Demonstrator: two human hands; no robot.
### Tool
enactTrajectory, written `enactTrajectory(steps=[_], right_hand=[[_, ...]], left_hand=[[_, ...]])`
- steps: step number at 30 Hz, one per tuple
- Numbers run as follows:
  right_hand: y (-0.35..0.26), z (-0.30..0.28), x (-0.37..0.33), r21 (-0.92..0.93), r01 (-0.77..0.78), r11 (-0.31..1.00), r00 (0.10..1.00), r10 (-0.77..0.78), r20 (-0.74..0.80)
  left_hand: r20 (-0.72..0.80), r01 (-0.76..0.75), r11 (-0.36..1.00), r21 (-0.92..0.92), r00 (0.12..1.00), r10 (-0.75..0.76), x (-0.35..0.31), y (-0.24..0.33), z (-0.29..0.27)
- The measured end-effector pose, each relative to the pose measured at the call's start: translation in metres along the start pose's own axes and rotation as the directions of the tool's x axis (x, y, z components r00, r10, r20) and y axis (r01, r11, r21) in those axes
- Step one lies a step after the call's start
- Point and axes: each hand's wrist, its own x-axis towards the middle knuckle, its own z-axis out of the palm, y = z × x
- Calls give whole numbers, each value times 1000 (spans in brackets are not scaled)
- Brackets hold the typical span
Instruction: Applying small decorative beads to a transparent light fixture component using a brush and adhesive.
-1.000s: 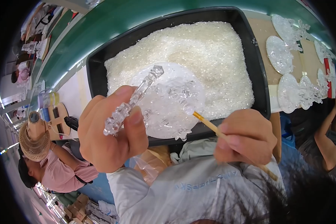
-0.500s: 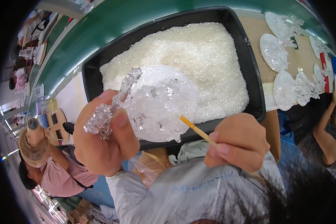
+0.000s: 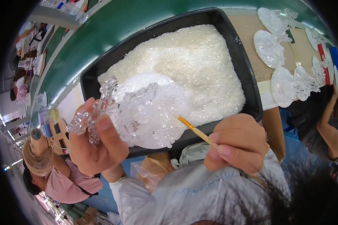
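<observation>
My left hand (image 3: pixel 99 144) is closed around the narrow, sculpted end of a clear plastic figurine (image 3: pixel 154 108) with a round disc base. The disc is tilted over the black tray (image 3: pixel 248 63), which is heaped with glittering white granules (image 3: pixel 202 56). A small paintbrush (image 3: pixel 195 130) is pinched between the thumb and fingers of my right hand (image 3: pixel 238 144). Its tip is at the disc's right side; whether the bristles touch the surface I cannot tell.
Several similar clear pieces (image 3: pixel 283 86) stand on the brown board at the right, near a red block (image 3: pixel 324 63) and a blue one. A co-worker in pink (image 3: pixel 73 180) is at the left beside a fan (image 3: pixel 37 152). Another person's arm (image 3: pixel 326 127) shows at the far right.
My left hand has shifted left and a little down, turning the figurine so its disc faces differently. The brush has moved only slightly left in my right hand.
</observation>
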Motion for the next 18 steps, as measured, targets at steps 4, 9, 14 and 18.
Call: enactTrajectory(steps=[4,9,14,18], right_hand=[[-2,1,-4,3,-4,1000,1000,4,-31],[-1,1,-6,-31,24,999,1000,-25,-15],[-1,7,-10,-53,5,999,1000,-5,5],[-1,4,-6,-93,27,995,999,-29,-19]], left_hand=[[-70,45,998,-46,996,-48,-3,-1,2],[-58,78,995,-54,995,-81,-2,2,2],[-69,128,991,-43,989,-130,-5,2,0],[-55,173,983,-56,983,-176,-1,6,1]])
